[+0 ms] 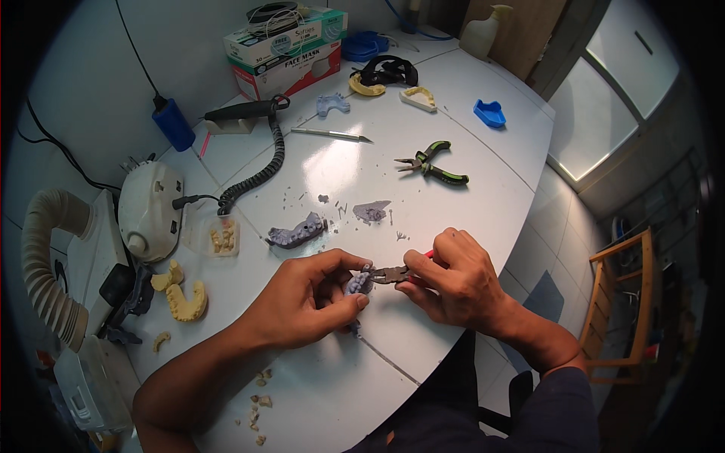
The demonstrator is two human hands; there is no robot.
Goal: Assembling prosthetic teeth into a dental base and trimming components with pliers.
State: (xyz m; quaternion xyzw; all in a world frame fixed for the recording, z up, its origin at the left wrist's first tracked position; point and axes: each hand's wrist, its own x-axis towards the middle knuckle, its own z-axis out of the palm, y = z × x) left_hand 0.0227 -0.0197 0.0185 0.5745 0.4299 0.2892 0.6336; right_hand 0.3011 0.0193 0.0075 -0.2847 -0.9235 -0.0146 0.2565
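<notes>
My left hand point(306, 298) grips a small grey-violet dental model piece point(359, 284) between thumb and fingers, just above the white table point(340, 162). My right hand point(453, 278) is closed on small red-handled cutting pliers point(389, 274), whose jaws touch the top of the piece. Another grey-violet dental arch model point(296, 233) lies just beyond my left hand. A smaller grey fragment point(370, 212) and tiny clippings lie past the pliers.
Green-handled pliers point(432, 164), a metal knife point(332, 135), a rotary handpiece point(242, 113) with coiled cord, its white control unit point(149, 208), yellow plaster casts point(185, 300), a blue tray point(489, 113), mask boxes point(283, 51) and a suction hose point(45, 264) surround the work spot.
</notes>
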